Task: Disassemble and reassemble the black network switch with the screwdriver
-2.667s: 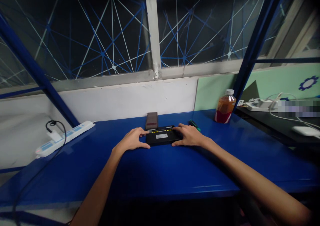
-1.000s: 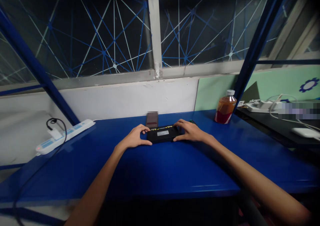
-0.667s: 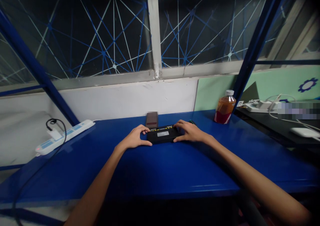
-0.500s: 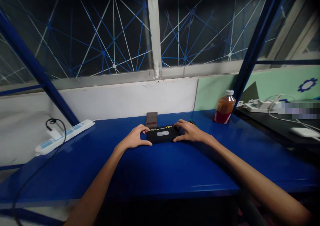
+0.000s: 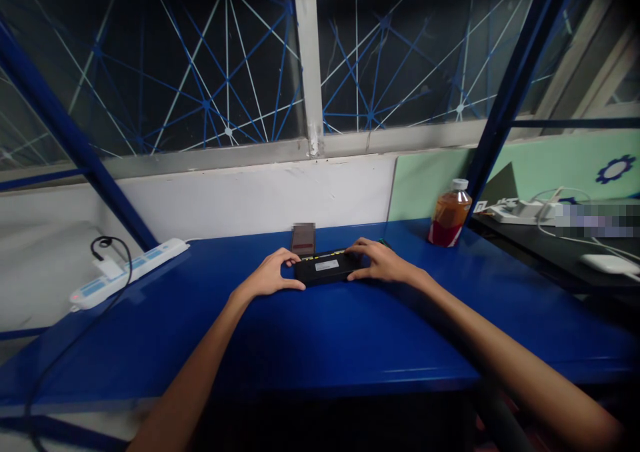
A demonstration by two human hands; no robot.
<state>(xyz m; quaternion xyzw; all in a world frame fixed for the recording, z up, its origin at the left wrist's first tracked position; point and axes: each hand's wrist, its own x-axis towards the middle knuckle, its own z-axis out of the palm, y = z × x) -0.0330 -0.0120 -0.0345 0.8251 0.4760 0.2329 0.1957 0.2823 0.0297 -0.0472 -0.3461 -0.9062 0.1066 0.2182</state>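
Observation:
A flat black box [image 5: 327, 275] with a pale label and a row of yellow marks along its far edge is held between my two hands, low at the blue table. My left hand [image 5: 273, 273] grips its left end, thumb along the near side and fingers at the far side. On the right end, my right hand [image 5: 377, 262] has a similar grip, its fingers over the far corner and its thumb at the near one. Just behind the box is a dark, phone-like rectangular object [image 5: 303, 240], partly blurred out. A small green item [image 5: 385, 243] shows behind my right hand.
The blue table [image 5: 320, 345] runs back to the wall. A white power strip [image 5: 130, 273] with a plugged-in black cable [image 5: 75, 339] lies at the left. A bottle of orange-brown drink [image 5: 451, 213] stands at the back right, near a blue post. Chargers and cables lie on a black surface [image 5: 565, 259] beyond.
The black box has tilted very slightly, with its yellow-marked far edge showing a little differently. Both hands keep their hold in nearly the same place.

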